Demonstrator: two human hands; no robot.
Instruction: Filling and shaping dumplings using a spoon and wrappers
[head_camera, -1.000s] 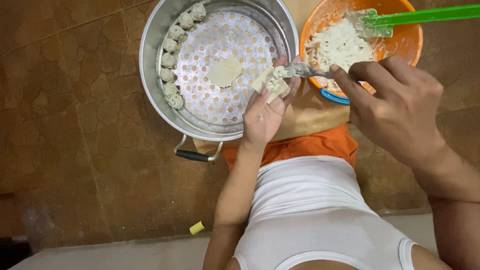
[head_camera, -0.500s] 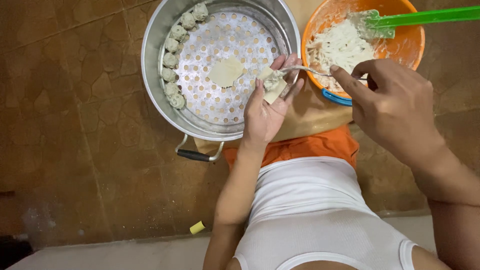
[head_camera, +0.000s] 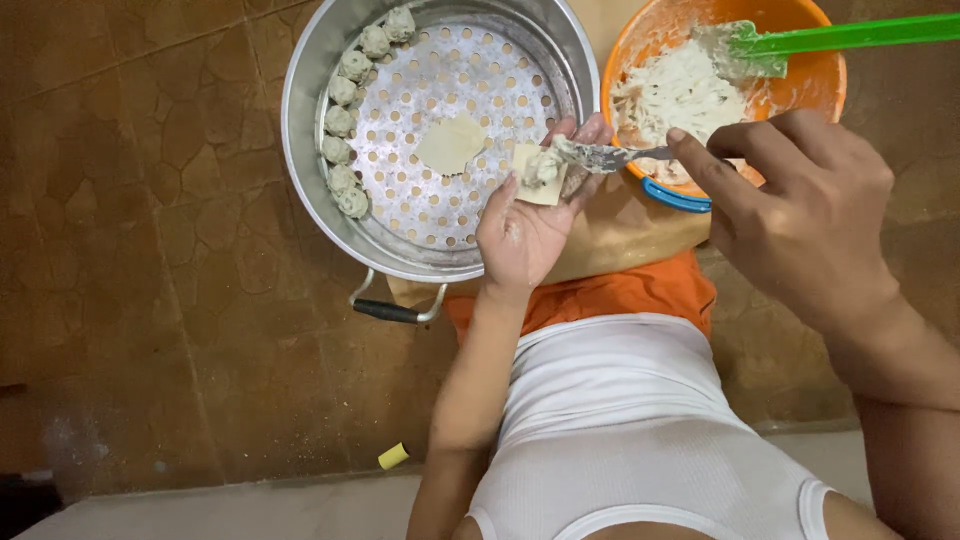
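Left hand (head_camera: 522, 232) lies palm-up, cradling a square dumpling wrapper (head_camera: 540, 166) beside the steamer pot (head_camera: 310, 110). Right hand (head_camera: 800, 215) grips a spoon (head_camera: 605, 155), pressing filling onto that wrapper near the orange bowl (head_camera: 815, 85).

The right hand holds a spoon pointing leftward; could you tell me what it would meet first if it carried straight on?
The right hand aims its spoon at the wrapper with filling in the left hand; that comes first, though depth is unclear.

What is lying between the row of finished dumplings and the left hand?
In the head view, one flat wrapper lies on the perforated steamer tray, between the dumplings and the left hand.
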